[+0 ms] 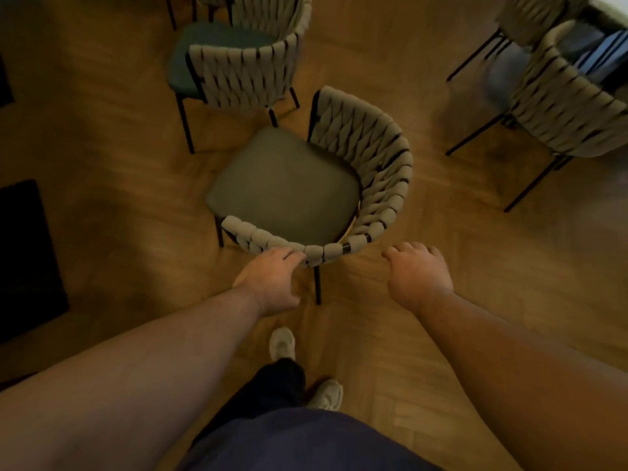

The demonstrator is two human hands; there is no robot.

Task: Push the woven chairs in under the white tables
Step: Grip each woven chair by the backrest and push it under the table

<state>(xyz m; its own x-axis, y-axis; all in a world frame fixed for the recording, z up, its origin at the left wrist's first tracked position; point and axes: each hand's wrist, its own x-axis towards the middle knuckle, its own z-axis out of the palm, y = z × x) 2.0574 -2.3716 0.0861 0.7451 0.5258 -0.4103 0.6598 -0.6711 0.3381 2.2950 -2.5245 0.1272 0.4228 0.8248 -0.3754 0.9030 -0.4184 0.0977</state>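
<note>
A herringbone wooden floor (119, 137) fills the head view, with four woven chairs standing on it. The nearest woven chair (282, 188) stands out in the open at the centre, well apart from the white desk (611, 11), whose corner shows only at the top right edge. Its dark seat cushion faces left and its curved grey woven back wraps round the right and near sides. A second chair (238, 69) stands just beyond it, its woven back turned toward the camera. A third chair (571, 113) at the right is drawn up close to the desk, with a fourth chair (533, 15) beside it, blurred at the top edge. A dark mat (23, 253) lies on the floor at the left. The person's left hand (272, 280) reaches forward, its fingers fairly straight and touching the near rim of the woven back. The right hand (419, 277) hangs just beside the same rim, fingers loosely curled and holding nothing, apart from the chair. Two pale shoes (282, 343) show below on the floor
</note>
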